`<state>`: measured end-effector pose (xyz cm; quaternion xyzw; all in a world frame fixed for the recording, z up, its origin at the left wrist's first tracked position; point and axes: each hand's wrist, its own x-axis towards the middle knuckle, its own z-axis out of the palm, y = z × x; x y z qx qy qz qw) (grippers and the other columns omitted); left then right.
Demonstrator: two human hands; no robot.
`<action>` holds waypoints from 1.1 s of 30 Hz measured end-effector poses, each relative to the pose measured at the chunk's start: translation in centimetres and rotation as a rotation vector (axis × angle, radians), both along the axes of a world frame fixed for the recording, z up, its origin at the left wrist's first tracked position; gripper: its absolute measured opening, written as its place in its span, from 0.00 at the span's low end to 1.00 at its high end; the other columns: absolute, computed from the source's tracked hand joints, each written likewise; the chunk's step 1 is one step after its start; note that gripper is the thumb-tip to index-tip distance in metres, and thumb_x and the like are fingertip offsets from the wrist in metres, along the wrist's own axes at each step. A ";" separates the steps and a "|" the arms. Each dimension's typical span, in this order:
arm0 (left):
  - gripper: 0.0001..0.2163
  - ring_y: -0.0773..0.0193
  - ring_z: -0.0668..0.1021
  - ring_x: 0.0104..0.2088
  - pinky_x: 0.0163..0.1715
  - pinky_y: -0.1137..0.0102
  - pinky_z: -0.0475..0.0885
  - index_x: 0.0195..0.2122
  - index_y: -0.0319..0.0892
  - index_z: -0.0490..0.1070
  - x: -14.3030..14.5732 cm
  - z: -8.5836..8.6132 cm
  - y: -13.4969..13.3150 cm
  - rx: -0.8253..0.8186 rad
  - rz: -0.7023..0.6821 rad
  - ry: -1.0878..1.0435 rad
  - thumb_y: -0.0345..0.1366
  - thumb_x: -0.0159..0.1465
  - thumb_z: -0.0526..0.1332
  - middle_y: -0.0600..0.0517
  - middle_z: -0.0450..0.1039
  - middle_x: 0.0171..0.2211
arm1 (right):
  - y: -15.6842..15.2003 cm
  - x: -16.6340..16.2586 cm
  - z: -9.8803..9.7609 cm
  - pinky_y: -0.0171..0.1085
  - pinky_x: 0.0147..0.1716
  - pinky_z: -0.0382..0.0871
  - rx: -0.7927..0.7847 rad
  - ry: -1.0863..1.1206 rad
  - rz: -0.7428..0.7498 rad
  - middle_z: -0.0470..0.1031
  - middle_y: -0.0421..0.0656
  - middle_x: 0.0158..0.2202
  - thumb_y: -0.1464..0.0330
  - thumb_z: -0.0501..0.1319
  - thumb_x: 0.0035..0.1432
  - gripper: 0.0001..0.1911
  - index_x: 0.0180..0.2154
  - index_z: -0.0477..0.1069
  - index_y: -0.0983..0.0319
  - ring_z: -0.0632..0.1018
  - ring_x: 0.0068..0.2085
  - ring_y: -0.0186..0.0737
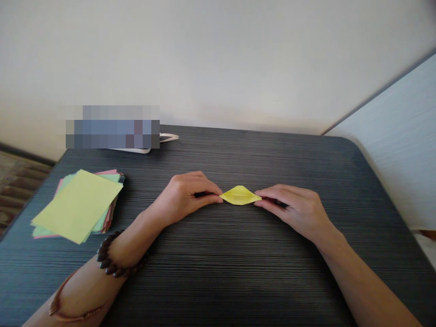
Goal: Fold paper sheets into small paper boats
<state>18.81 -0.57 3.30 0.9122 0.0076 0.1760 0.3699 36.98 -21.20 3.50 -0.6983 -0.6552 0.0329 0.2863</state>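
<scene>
I see the folded yellow paper [240,195] over the counter [238,272], right of the paper stack [78,206], ends pinched by left hand [187,196] and right hand [298,206]; shaping seems in hand, probably calling next for even pressure.

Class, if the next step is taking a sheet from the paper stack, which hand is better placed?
Probably the left hand: it is nearer the paper stack, while the right hand would reach across the left. Both pinch the folded yellow paper.
</scene>
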 end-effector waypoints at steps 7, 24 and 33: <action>0.05 0.66 0.77 0.32 0.34 0.71 0.71 0.35 0.43 0.77 0.0 -0.2 -0.3 0.022 0.036 -0.011 0.36 0.60 0.63 0.51 0.79 0.32 | 0.1 0.2 -0.4 0.32 0.34 0.71 -0.004 0.032 -0.014 0.79 0.40 0.36 0.67 0.60 0.59 0.07 0.40 0.73 0.60 0.78 0.32 0.32; 0.05 0.68 0.74 0.29 0.33 0.75 0.67 0.32 0.45 0.78 20.5 0.2 -7.8 -0.087 0.097 0.005 0.38 0.58 0.64 0.55 0.77 0.32 | -5.2 -2.1 -1.9 0.37 0.30 0.54 -0.105 -0.185 -0.252 0.68 0.37 0.21 0.68 0.56 0.58 0.11 0.23 0.64 0.60 0.66 0.25 0.35; 0.06 0.62 0.75 0.35 0.33 0.71 0.67 0.34 0.47 0.78 28.9 -1.6 -9.0 -0.012 0.208 0.062 0.40 0.59 0.63 0.52 0.75 0.38 | -4.8 -1.8 -2.1 0.37 0.29 0.52 -0.088 -0.161 -0.245 0.69 0.37 0.21 0.68 0.56 0.57 0.09 0.24 0.63 0.60 0.67 0.26 0.34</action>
